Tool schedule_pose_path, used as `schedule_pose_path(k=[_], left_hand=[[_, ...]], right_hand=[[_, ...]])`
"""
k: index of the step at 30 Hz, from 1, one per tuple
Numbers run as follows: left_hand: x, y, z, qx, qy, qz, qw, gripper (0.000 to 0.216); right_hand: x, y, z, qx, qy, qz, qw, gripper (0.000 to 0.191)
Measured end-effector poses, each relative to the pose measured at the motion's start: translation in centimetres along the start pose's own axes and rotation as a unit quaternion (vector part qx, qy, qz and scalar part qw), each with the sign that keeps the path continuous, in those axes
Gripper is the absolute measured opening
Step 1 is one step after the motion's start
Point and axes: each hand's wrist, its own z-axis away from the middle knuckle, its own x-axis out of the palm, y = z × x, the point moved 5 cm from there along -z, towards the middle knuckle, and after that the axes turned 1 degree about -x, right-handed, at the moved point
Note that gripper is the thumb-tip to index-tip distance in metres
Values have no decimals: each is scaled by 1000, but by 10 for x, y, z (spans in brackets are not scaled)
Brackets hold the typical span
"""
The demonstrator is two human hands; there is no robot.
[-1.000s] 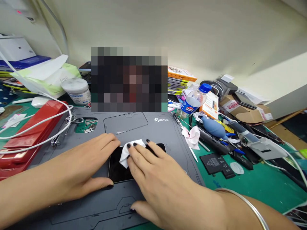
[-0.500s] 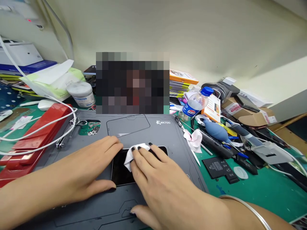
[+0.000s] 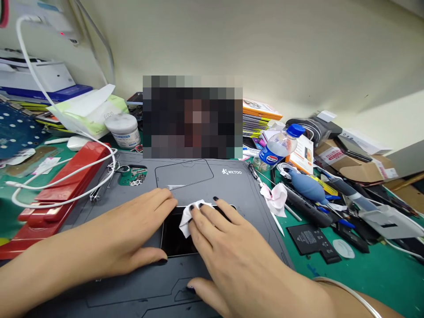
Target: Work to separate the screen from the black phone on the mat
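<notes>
A dark-screened phone (image 3: 175,244) lies flat on a grey work mat (image 3: 251,207) marked WKTOO. My left hand (image 3: 139,232) grips its left end, thumb at the near edge and fingers at the far edge. Under the fingertips of my right hand (image 3: 228,247) a crumpled white tissue (image 3: 185,223) is pressed on the screen; the right thumb rests apart on the mat. My right hand covers much of the phone's right half.
At the left lie a red tool (image 3: 71,181) and a looping white cable (image 3: 36,75). Behind stands a paste jar (image 3: 127,132). On the right are a Pepsi bottle (image 3: 276,148), a blue air blower (image 3: 306,187), another crumpled tissue (image 3: 276,198) and a black battery (image 3: 313,242).
The whole scene has shifted slightly to the right in view. Both hands keep nearly the same places on the phone and tissue.
</notes>
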Motion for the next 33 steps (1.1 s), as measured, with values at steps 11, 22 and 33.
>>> schedule_pose_path(k=[11, 22, 33], left_hand=[[-1, -1, -1, -1, 0, 7, 1000, 69], [1, -3, 2, -20, -14, 38, 999, 56], [-9, 1, -5, -11, -33, 38, 999, 55]], right_hand=[[0, 6, -5, 21, 40, 13, 999, 69], [0, 15, -4, 56, 31, 25, 998, 63], [5, 19, -11, 98, -48, -22, 994, 59]])
